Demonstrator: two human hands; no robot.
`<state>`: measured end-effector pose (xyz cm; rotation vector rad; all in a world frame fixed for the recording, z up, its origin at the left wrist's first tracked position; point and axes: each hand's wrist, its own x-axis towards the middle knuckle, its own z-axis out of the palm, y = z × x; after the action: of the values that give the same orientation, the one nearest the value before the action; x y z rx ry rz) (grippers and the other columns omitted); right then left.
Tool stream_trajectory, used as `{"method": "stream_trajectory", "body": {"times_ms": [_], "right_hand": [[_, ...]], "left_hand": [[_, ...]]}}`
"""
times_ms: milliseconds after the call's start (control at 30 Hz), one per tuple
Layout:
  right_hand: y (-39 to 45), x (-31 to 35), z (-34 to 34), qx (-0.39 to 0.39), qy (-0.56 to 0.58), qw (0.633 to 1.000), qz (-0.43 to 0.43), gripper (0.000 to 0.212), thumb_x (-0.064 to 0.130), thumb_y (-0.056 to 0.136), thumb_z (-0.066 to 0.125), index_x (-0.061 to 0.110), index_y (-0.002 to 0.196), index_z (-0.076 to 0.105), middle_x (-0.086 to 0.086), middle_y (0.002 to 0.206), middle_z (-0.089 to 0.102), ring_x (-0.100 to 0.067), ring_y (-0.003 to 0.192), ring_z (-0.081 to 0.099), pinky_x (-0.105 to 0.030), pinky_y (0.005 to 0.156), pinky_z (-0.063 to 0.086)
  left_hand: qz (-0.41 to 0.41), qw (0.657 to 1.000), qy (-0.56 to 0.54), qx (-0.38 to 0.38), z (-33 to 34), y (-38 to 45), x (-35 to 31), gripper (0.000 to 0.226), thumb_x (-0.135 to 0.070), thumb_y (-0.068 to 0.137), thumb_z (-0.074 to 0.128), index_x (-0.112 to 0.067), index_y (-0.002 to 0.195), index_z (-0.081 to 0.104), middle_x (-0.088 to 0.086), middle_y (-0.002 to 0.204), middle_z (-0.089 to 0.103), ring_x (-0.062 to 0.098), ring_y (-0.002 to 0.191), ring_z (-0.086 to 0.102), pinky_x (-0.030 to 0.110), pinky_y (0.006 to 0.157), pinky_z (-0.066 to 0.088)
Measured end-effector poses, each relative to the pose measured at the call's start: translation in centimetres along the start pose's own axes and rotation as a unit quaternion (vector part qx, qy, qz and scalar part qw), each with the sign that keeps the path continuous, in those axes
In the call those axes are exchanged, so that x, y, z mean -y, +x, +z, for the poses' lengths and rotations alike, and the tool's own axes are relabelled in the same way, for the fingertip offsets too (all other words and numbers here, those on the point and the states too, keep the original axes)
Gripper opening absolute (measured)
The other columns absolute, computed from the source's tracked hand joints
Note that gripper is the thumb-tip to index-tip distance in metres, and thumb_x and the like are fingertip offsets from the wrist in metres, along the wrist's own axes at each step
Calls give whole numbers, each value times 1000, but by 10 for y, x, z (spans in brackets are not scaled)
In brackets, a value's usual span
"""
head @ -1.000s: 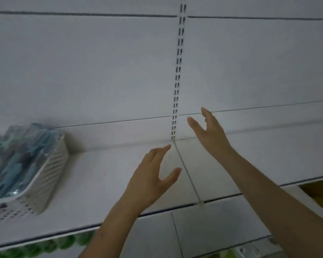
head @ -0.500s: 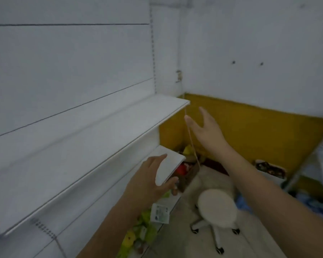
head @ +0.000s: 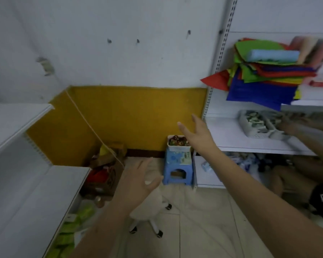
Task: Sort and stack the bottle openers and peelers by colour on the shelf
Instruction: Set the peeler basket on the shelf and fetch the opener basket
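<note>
**Both hands raised and empty as the view turns to the room's corner**

Since half a second ago the head view has swung right: the white shelf (head: pixel 17 116) that filled the left side then now shows only at the left edge, and a second shelving unit (head: pixel 229 135) has come into sight on the right. Both arms reach forward much as before.

Head view: the left hand (head: pixel 138 185) is held up in the lower middle, fingers spread and loosely bent, holding nothing. The right hand (head: pixel 198 135) is higher and further right, fingers straight and apart, thumb out, also holding nothing. Neither touches a shelf.

On the right unit's middle shelf a pale perforated basket (head: pixel 257 125) holds small packed items, too blurred to tell whether they are the openers and peelers. Another person's arm (head: pixel 306 127) reaches to that basket. On the shelf above lies a stack of coloured sheets (head: pixel 265 77), red, green and blue.

Below the right hand, against the yellow wall band (head: pixel 129 116), a blue step stool (head: pixel 178 166) carries a small white basket (head: pixel 178 144) of mixed items. A white wheeled stool (head: pixel 149 209) stands on the tiled floor, partly behind the left hand.
</note>
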<state>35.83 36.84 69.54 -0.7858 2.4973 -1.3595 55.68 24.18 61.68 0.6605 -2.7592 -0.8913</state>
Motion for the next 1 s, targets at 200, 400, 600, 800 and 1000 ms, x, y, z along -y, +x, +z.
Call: {"method": "stream_trajectory", "body": {"times_ms": [200,400,600,800,1000], "right_hand": [[100,-51,-2,-28,-26,998,55,98,79,79,47,20,154,24,-4,159,30,-23,144,32,-48,116,30],[187,-79,-4,-12,-23,997,77,77,52,93,55,13,153,25,-5,154,35,-23,139,37,-35,112,32],[266,-137,3,10,0,995,98,66,39,96,56,13,151,29,-1,146,42,-11,127,41,-10,94,27],[373,-213,14,64,-17,992,109,54,46,95,58,17,138,45,-6,136,55,-21,119,55,-29,96,43],[468,-284,42,129,-19,980,147,64,63,89,55,20,135,46,-1,133,57,-19,120,54,-33,96,46]], "left_hand": [[-6,999,16,36,27,143,14,73,-62,91,54,-28,151,31,-7,153,34,13,135,39,37,109,40],[-34,997,-13,71,37,249,31,71,-59,90,58,-27,149,34,-5,148,39,14,131,43,34,105,43],[-71,991,-14,113,74,342,51,74,-63,88,57,-25,149,36,-3,149,40,15,132,43,36,104,42],[-136,984,-12,115,130,439,65,74,-59,89,59,-21,149,38,1,152,40,18,136,40,40,110,40],[-213,965,-16,152,181,511,78,77,-48,92,62,-16,153,29,12,152,42,29,133,46,42,106,41]]}}
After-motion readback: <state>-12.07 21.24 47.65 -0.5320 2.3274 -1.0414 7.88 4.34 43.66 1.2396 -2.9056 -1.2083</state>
